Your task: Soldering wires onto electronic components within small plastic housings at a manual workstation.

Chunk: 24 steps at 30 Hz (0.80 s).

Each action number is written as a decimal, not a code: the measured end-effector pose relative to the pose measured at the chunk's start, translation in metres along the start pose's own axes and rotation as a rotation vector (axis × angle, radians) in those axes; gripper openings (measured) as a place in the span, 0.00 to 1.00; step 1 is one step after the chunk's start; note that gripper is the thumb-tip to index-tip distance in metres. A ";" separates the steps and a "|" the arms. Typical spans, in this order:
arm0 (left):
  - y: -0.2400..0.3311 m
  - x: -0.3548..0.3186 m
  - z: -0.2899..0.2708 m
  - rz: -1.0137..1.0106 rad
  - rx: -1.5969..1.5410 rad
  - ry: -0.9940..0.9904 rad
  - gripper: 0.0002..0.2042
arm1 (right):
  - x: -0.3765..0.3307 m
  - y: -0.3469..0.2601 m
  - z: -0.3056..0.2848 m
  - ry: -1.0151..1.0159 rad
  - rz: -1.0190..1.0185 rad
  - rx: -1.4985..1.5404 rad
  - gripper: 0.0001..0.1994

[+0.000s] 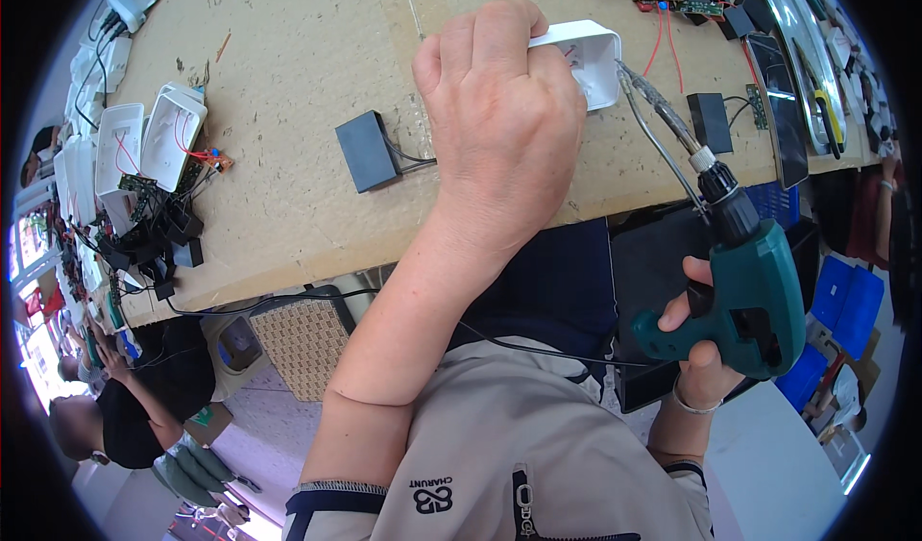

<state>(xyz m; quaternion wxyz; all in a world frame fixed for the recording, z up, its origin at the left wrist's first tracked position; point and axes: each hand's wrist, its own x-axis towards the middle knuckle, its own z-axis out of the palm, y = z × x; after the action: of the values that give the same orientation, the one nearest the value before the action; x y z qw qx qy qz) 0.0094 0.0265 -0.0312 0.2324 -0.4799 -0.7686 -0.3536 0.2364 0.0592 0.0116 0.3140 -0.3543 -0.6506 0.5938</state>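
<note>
My left hand (509, 109) is closed over a small white plastic case (603, 65), tilted so that part of its inside shows, with a bit of red wire in it. In my right hand (699, 334) is a green pistol-shaped soldering gun (773, 282) with a thin metal feed tube beside its barrel. Its tip reaches the right wall of the case; whether it touches cannot be made out. A black box (368, 152) with two black leads lies left of my left wrist, and the leads run behind that wrist.
Several white cases (178, 137) with wires and circuit boards are heaped at the table's left. Another black box (710, 123) and a phone-like dark slab (776, 109) lie at the right. A black cord (538, 351) crosses my lap. A person in black (144, 397) sits at lower left.
</note>
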 end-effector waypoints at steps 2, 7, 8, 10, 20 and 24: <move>-0.001 0.001 -0.007 -0.009 0.061 0.000 0.02 | -0.002 -0.001 0.003 0.001 -0.017 0.037 0.40; 0.001 0.001 -0.013 -0.036 -0.093 -0.044 0.05 | -0.009 0.010 -0.021 -0.055 -0.040 0.105 0.38; 0.004 0.000 -0.020 -0.035 -0.112 -0.065 0.07 | -0.010 0.020 -0.030 -0.066 -0.078 0.117 0.38; 0.008 -0.004 -0.034 -0.037 -0.107 -0.051 0.11 | -0.008 0.018 -0.028 -0.090 -0.141 0.148 0.37; -0.009 -0.020 -0.034 -0.161 -0.202 -0.281 0.31 | -0.007 0.008 -0.026 -0.174 -0.218 0.214 0.32; -0.032 -0.010 -0.076 -0.335 -0.432 -0.135 0.31 | -0.005 0.000 -0.027 -0.197 -0.209 0.230 0.32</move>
<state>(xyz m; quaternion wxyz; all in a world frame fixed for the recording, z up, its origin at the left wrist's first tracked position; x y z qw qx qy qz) -0.0137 -0.0465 0.0004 0.0113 -0.4068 -0.7577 -0.5101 0.2615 0.0695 0.0148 0.3473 -0.1867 -0.6394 0.6601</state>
